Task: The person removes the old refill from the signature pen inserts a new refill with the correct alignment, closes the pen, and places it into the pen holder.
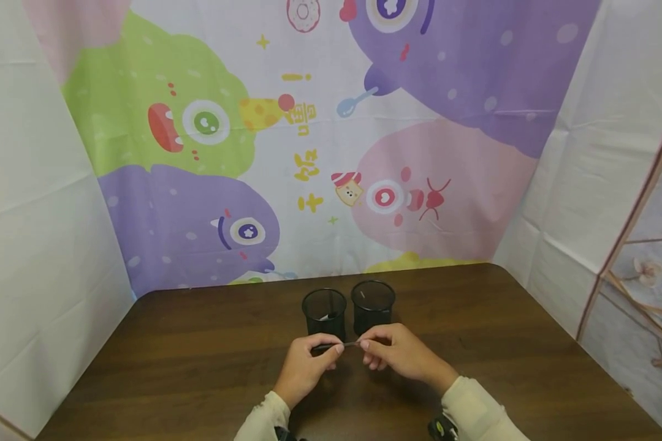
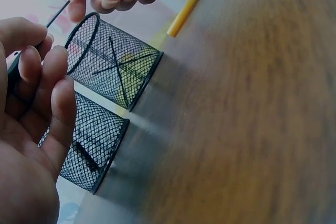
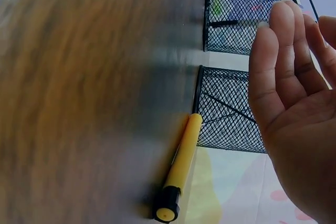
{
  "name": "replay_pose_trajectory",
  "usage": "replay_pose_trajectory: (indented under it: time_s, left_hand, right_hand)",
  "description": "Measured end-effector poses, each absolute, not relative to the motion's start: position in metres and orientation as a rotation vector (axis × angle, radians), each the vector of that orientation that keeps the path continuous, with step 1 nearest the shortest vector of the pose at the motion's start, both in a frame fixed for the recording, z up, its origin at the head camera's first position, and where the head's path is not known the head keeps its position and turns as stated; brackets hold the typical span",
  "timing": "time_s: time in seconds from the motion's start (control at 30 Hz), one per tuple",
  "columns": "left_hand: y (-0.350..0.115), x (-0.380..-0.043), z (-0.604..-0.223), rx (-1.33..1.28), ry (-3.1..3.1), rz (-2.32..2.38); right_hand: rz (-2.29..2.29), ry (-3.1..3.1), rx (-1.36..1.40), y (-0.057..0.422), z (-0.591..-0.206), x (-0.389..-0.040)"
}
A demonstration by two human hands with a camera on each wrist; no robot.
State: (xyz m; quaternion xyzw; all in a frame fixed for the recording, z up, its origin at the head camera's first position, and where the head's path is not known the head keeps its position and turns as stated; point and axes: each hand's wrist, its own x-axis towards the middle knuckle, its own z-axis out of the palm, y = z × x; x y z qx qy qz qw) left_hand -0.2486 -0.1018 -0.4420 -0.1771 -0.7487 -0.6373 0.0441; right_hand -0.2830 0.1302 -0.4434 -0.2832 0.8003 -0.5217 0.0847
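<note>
Between my two hands is a thin dark rod (image 2: 58, 14) with a thicker black end (image 2: 14, 69); its exact kind is unclear. My left hand (image 1: 308, 364) pinches it by the thicker end, thumb against the fingers. At the thin end, the thumb and forefinger of my right hand (image 1: 399, 353) grip the tip, with the other fingers loosely bent. Just beyond the hands stand two black mesh cups. Inside the left cup (image 1: 324, 312) is a short black piece (image 2: 86, 156). Thin dark sticks (image 2: 118, 72) lie crossed in the right cup (image 1: 372, 306).
A yellow stick-like tool with a black end (image 3: 181, 163) lies on the table beside the right cup. The brown wooden table (image 1: 198, 355) ends at a cartoon-printed cloth (image 1: 320, 245). Pale cloth walls (image 1: 38, 214) close in the sides.
</note>
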Motion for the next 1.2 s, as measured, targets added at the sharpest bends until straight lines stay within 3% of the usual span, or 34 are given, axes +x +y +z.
replay_pose_trajectory:
  time_s: [1.2]
  left_hand:
    - [-0.101,-0.248,-0.443,-0.547,-2.286,-1.916]
  right_hand:
    - [-1.634,2.368,-0.791,0.145,-0.439,-0.277]
